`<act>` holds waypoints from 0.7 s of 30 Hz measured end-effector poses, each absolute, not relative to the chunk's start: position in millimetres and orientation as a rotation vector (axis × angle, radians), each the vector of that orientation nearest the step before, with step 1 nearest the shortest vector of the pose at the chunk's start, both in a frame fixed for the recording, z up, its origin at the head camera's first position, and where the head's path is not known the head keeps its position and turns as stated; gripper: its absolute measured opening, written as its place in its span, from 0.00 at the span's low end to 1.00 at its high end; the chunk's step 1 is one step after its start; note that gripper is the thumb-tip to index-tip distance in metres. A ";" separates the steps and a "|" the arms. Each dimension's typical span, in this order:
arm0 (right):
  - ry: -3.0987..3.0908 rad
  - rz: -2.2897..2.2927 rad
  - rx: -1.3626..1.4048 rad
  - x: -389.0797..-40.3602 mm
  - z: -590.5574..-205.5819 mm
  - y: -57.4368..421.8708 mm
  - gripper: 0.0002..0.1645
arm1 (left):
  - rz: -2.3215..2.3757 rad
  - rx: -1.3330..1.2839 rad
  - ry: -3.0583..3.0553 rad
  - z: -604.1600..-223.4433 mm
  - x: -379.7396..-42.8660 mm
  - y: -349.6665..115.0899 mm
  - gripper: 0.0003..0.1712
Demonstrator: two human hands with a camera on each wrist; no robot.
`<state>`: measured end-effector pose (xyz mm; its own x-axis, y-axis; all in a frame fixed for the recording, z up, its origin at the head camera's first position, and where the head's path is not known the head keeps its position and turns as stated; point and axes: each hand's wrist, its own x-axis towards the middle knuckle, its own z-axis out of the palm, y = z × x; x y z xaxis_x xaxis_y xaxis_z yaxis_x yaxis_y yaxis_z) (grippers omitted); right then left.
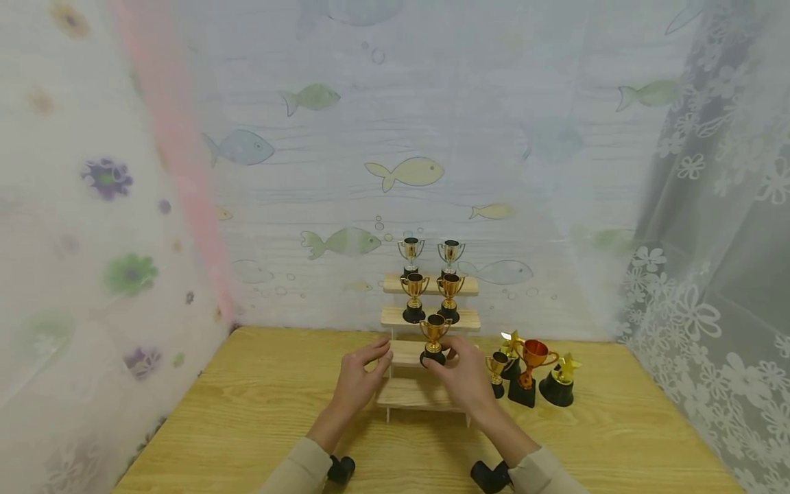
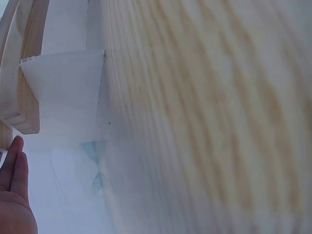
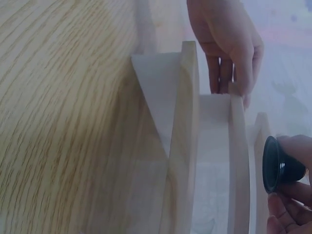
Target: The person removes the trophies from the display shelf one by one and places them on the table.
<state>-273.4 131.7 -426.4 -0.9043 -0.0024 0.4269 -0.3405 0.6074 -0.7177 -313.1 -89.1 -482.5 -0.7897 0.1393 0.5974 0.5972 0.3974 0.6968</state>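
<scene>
A gold trophy cup (image 1: 435, 328) with a black base is in my right hand (image 1: 463, 374), whose thumb and fingers pinch the base. In the right wrist view, the underside of that black base (image 3: 271, 165) shows. The cup is over the second step up of a wooden tiered stand (image 1: 407, 396); I cannot tell whether it touches the step. My left hand (image 1: 364, 370) is at the left end of that step, its fingers fairly straight against the edge. Gold trophy cups (image 1: 415, 286) stand in pairs on the two upper steps.
Right of the stand are a small gold cup (image 1: 497, 370), a larger orange-red cup (image 1: 534, 353) and star trophies (image 1: 563, 377). Black objects (image 1: 490, 475) show by both wrists. A fish-print curtain (image 1: 345, 171) hangs behind the wooden table (image 1: 265, 405).
</scene>
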 end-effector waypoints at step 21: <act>-2.437 1.139 0.277 -269.6 -426.4 148.9 0.19 | -1.386 -0.623 -2.224 -482.2 -311.7 -88.0 0.19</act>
<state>-269.6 148.9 -426.4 -0.8859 0.0021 0.4639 -0.3545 0.6420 -0.6798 -311.7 -88.0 -482.2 -0.7997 0.1404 0.5837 0.5858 0.3950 0.7077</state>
